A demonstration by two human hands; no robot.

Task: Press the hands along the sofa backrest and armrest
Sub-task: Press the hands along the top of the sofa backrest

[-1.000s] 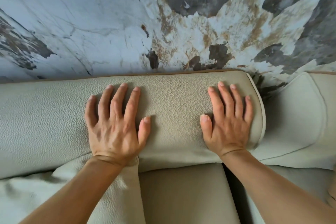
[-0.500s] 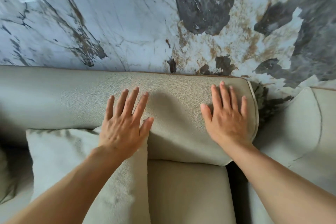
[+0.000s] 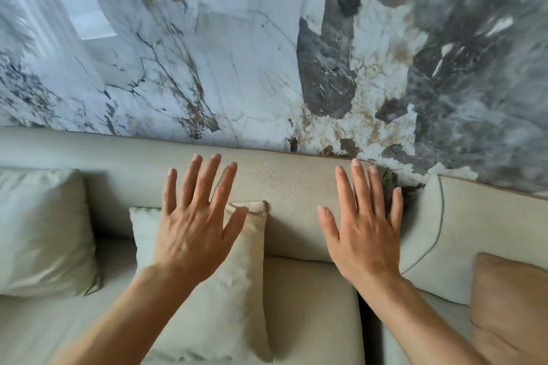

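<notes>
The sofa's pale beige backrest [image 3: 284,184] runs across the middle of the view, against a marble-patterned wall. My left hand [image 3: 195,225] is flat with fingers spread, palm down, over the backrest's front face and the top of a small cushion. My right hand [image 3: 364,231] is also flat with fingers apart, near the backrest's right end. Both hands appear lifted slightly off the leather; whether they touch it I cannot tell. A second rounded sofa section [image 3: 480,231], backrest or armrest, begins right of a dark gap. Neither hand holds anything.
A small beige cushion [image 3: 225,299] leans on the backrest under my left wrist. A larger pale cushion [image 3: 38,234] stands at the left. A tan cushion [image 3: 510,305] lies at the right edge. The marble wall [image 3: 237,53] rises directly behind the sofa.
My view has pulled back and up, showing more wall and cushions. Both hands have drawn back from pressing the top of the backrest toward its front face, fingers spreading wider.
</notes>
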